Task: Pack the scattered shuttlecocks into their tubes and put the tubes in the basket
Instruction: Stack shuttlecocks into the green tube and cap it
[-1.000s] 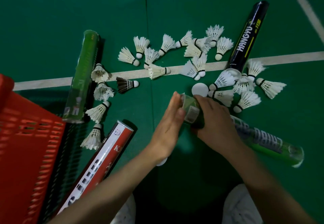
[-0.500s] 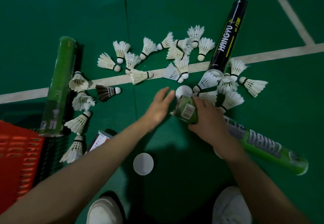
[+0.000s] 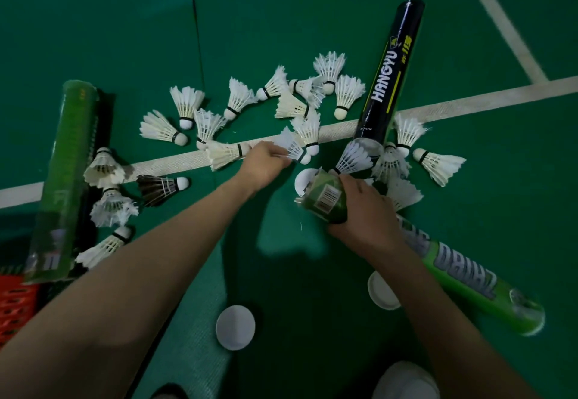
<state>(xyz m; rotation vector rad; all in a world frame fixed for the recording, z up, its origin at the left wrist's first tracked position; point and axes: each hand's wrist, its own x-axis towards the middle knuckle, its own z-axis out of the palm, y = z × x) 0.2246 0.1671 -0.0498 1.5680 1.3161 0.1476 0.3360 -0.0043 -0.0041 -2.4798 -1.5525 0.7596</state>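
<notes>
**Feathers pinched, tube gripped**

On the green court floor (image 3: 312, 23), my right hand (image 3: 364, 214) is clamped around the open end of the green tube (image 3: 327, 200), which is tilted up. My left hand (image 3: 264, 165) pinches the feathers of a white shuttlecock (image 3: 292, 147) on the white line (image 3: 175, 161); others lie scattered around. The red basket (image 3: 15, 308) sits far left.

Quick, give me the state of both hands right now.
Left hand: closed, pinching a white shuttlecock by its feathers.
Right hand: closed around the open end of the green tube.
</notes>
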